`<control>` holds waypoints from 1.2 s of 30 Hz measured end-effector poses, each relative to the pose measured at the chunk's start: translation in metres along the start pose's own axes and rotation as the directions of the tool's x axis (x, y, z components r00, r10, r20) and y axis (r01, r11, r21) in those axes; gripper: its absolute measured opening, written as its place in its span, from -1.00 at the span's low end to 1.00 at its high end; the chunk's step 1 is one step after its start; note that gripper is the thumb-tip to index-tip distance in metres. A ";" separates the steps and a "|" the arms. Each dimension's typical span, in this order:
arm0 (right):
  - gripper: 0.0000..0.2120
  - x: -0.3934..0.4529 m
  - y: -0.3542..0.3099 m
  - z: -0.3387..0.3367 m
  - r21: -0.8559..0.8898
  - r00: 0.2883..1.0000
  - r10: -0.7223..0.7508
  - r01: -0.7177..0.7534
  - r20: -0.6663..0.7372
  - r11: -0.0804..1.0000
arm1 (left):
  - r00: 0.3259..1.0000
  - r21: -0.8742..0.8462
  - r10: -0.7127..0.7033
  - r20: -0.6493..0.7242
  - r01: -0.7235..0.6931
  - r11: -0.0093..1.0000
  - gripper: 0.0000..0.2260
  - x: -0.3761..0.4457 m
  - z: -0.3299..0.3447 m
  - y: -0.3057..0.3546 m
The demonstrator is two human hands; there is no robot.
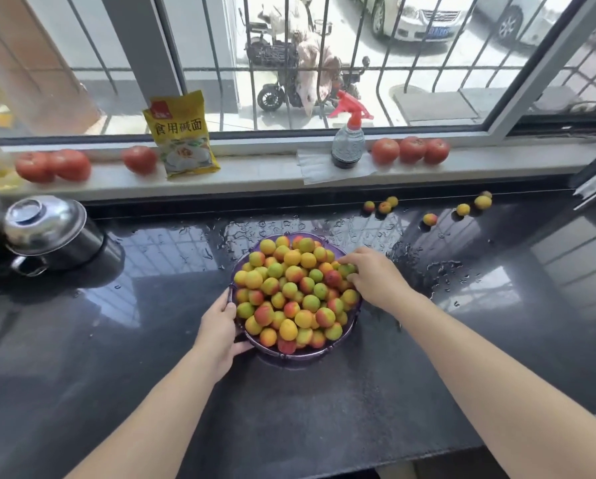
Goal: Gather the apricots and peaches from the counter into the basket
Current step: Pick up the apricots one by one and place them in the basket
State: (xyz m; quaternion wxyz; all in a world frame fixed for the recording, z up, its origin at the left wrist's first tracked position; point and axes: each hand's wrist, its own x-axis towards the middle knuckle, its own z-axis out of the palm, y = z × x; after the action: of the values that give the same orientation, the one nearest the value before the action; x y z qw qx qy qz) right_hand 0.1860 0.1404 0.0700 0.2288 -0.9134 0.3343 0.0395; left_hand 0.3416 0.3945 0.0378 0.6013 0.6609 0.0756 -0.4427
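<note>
dark, wet stone counter (289, 409) runs under a barred window, with tomatoes (53, 165), a yellow packet (182, 136) and a spray bottle (348, 143) lined up on the sill, out of the way of the work. a steel pot (53, 233) sits off to the left.

the purple basket (305, 356) stands in the middle of the counter, heaped with small yellow, green and red-blushed fruit (289, 292). the left hand (220, 328) is clamped on the basket's near-left rim, thumb over the edge, most likely to keep it from sliding on the slick surface while fruit goes in. the right hand (372, 276) rests over the far-right edge of the pile, fingers curled down around a greenish fruit (346, 270); it looks like it is setting that one in place, though whether the fingers have let go yet is hard to tell.

the job is nearly done but not finished. a handful of loose fruit remains on the counter at the back right, well apart from the basket: a cluster of three (381, 205) near the sill, one alone (429, 219), and a few more (476, 205) farther right. they lie in the puddled area, so they may roll or slip when picked. the pile is already high, so new fruit will need to be nestled into gaps rather than dropped on top.
</note>
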 end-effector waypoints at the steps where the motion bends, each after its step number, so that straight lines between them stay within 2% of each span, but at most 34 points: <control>1: -0.62 0.001 0.002 -0.001 -0.013 1.000 -0.004 0.004 0.004 1.000 | 1.000 -0.002 -0.003 -0.010 0.003 1.000 -0.57 -0.001 0.001 0.000; 3: -0.61 0.001 0.004 0.000 -0.011 1.000 -0.007 0.007 0.005 1.000 | 0.999 -0.037 -0.016 -0.034 0.014 0.999 -0.57 -0.001 0.003 0.001; 7: -0.54 0.000 0.004 0.000 0.010 1.000 -0.007 0.007 0.014 1.000 | 0.990 -0.271 -0.134 -0.053 0.115 0.956 -0.64 0.001 0.014 -0.001; 10: -0.45 0.002 0.012 -0.006 0.147 0.998 0.034 -0.040 0.047 0.988 | 0.974 -0.376 -0.225 -0.017 0.203 0.904 -0.54 0.003 0.024 -0.005; 13: -0.51 0.008 0.037 -0.019 0.235 0.995 0.096 -0.100 0.026 0.967 | 0.968 -0.429 -0.250 -0.013 0.220 0.876 -0.46 0.007 0.026 -0.009; 15: -0.57 0.019 0.059 -0.030 0.183 0.989 0.149 -0.149 0.018 0.972 | 0.966 -0.452 -0.258 0.003 0.232 0.861 -0.42 0.010 0.023 -0.010; 19: -0.61 0.058 0.091 -0.044 0.037 0.975 0.224 -0.224 0.001 0.974 | 0.965 -0.482 -0.260 -0.028 0.215 0.849 -0.47 0.014 0.024 -0.009; 25: -0.44 0.140 0.084 -0.037 -0.123 0.988 0.149 -0.144 0.032 0.982 | 0.962 -0.471 -0.254 -0.103 0.178 0.864 -0.53 0.018 0.025 -0.010; 28: -0.39 0.171 0.079 -0.028 -0.180 0.973 0.229 -0.219 0.036 0.959 | 0.963 -0.476 -0.247 -0.106 0.170 0.863 -0.55 0.022 0.024 -0.012; 31: -0.49 0.182 0.082 -0.017 -0.213 0.966 0.260 -0.254 -0.003 0.943 | 0.965 -0.486 -0.245 -0.093 0.171 0.857 -0.53 0.023 0.023 -0.015; 36: -0.61 0.184 0.092 -0.009 -0.231 0.976 0.213 -0.215 -0.036 0.949 | 0.966 -0.484 -0.227 -0.126 0.140 0.864 -0.54 0.022 0.025 -0.013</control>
State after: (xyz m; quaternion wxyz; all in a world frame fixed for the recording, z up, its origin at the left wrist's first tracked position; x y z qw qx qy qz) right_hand 0.2700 -0.0350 0.0009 0.1122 -0.8925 0.4256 0.0985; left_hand 0.3341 0.3672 0.0159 0.6895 0.5217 0.2969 -0.4053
